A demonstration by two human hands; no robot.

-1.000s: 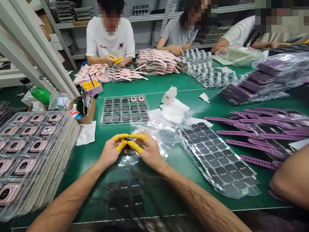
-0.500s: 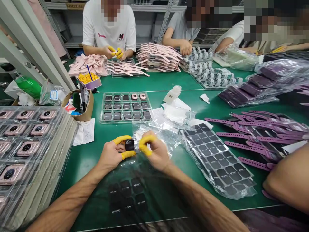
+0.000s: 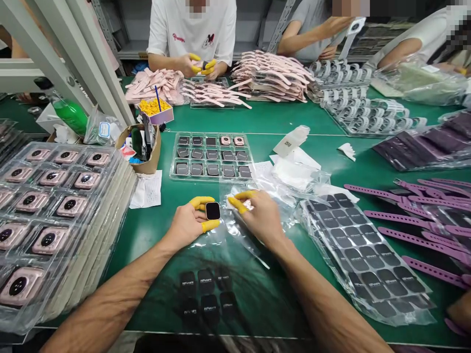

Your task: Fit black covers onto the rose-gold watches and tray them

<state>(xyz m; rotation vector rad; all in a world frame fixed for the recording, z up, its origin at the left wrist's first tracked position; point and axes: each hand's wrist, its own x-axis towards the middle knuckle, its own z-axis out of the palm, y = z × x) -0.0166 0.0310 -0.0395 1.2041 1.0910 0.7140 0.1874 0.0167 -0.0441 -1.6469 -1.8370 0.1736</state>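
Note:
In my left hand (image 3: pixel 188 221) is a small square watch body (image 3: pixel 212 211), its dark screen tilted toward me. Yellow finger cots cover the thumb and forefinger that grip its edges. Just right of it, my right hand (image 3: pixel 259 213) has its yellow-covered fingertips pinched together; whatever may be between them is too small to make out. Crumpled clear plastic film (image 3: pixel 253 245) lies beneath that hand. Below my hands lies a clear sheet with several black HiFuture screen stickers (image 3: pixel 206 282). Beyond, a clear tray (image 3: pixel 172 169) holds watch bodies, most covered by black stickers.
Stacked trays of pink watches (image 3: pixel 69 206) stand at left, near a small cardboard box (image 3: pixel 152 159). At right are bagged sticker sheets (image 3: pixel 368 255) and purple straps (image 3: pixel 423 220). White paper scraps (image 3: pixel 294 169) lie mid-table. Co-workers sit opposite, behind pink straps (image 3: pixel 272 76).
My head view has shifted, so the scene sits further right and lower at left. The watch screen now faces me more. My right hand has moved slightly away from it. A co-worker opposite has raised a white-strapped watch.

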